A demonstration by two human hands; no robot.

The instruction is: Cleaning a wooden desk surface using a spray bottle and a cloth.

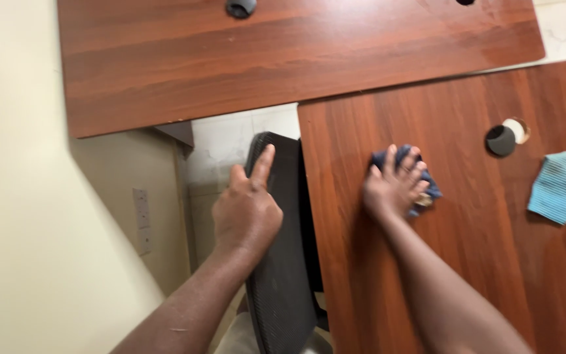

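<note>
My right hand [396,185] presses a dark blue cloth [432,190] flat onto the reddish-brown wooden desk [466,262]; the fingers are spread over the cloth and cover most of it. My left hand [247,210] rests on the top edge of a black mesh chair back [280,288], which stands in the gap left of the desk, fingers lying along its rim. A light blue ribbed cloth [557,187] lies on the desk to the right, apart from both hands.
A second wooden desk [283,59] runs across the top with a cable hole [240,7]. The near desk has a round cable hole [506,136]. A cream wall [27,229] with a socket plate [141,219] is at left. Pale floor tiles [230,141] show between the desks.
</note>
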